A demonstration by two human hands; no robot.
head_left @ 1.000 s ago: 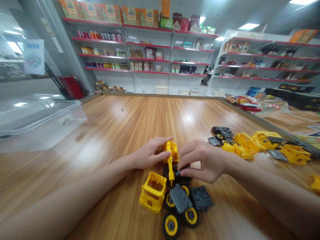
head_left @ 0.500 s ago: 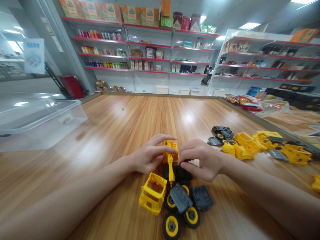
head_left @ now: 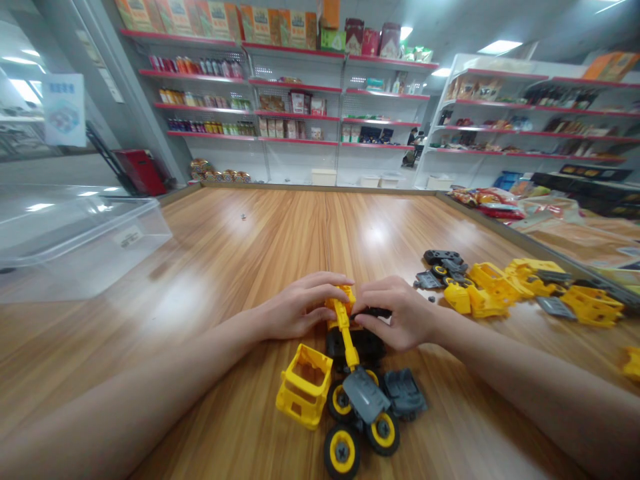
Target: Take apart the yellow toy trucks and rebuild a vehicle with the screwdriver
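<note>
My left hand [head_left: 305,307] is closed around the yellow cab part of a toy excavator [head_left: 345,313], its fingers over the top and left side. The excavator's yellow arm points toward me over a black base [head_left: 367,348]. At the cab's right side, my right hand [head_left: 393,312] pinches a slim dark piece [head_left: 377,312], whose exact kind I cannot make out. Just below lie a yellow cab frame [head_left: 304,387], a wheeled chassis with black tyres and yellow hubs [head_left: 385,432], a grey plate [head_left: 366,395] and a grey seat-like part [head_left: 404,392].
Several yellow and grey toy parts [head_left: 490,290] are piled on the right of the wooden table [head_left: 280,233]. A small dark bit [head_left: 431,299] lies near my right hand. On the left stands a clear plastic bin [head_left: 85,253]. Stocked shelves [head_left: 297,87] rise behind the table.
The yellow arm has swung slightly right, its end now by the grey plate. My left fingers have closed in on the cab, and the dark piece in my right hand shows more.
</note>
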